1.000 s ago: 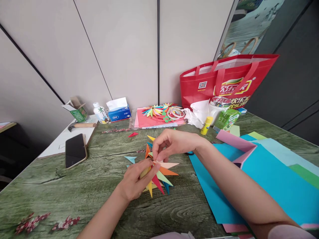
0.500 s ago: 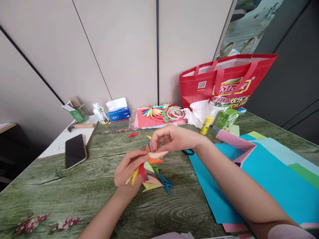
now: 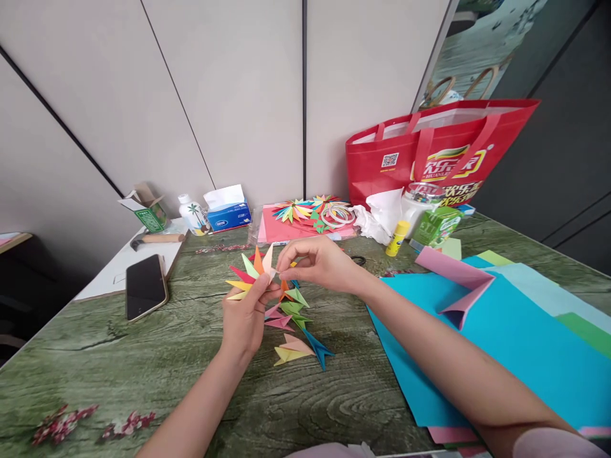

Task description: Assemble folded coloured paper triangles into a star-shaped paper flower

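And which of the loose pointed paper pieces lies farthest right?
The blue piece beside the loose peach one; its forked end reaches further right than any other visible piece.

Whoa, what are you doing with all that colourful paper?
A person's left hand holds up a fan of pointy folded paper in several colours. The right hand is right at the fan's pale end, though whatever its fingers pinch is too small to make out. More folded pieces lie loose on the table below the hands. Blue paper lies flat, partly under the right arm.
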A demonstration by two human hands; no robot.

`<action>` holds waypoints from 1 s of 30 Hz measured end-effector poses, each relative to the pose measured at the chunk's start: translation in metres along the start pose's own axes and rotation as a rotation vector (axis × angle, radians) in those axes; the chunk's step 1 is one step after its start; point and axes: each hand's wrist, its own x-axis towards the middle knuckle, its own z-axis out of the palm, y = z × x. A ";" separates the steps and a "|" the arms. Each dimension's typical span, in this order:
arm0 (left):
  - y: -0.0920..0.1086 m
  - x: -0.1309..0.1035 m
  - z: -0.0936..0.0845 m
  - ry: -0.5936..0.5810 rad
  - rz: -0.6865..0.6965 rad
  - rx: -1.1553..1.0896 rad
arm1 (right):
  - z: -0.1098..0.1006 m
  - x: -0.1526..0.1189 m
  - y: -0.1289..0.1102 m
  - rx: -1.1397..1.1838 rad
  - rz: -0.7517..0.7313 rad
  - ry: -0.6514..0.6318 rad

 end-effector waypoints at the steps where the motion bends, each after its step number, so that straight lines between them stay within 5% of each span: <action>1: 0.000 0.001 0.000 0.003 -0.017 -0.013 | 0.000 0.000 0.000 -0.016 -0.011 -0.011; 17: 0.000 0.013 -0.007 0.107 -0.166 -0.144 | -0.003 -0.001 -0.007 -0.132 -0.070 -0.100; 30: -0.002 0.012 -0.006 0.067 -0.232 -0.144 | 0.009 0.007 0.009 0.041 0.188 0.212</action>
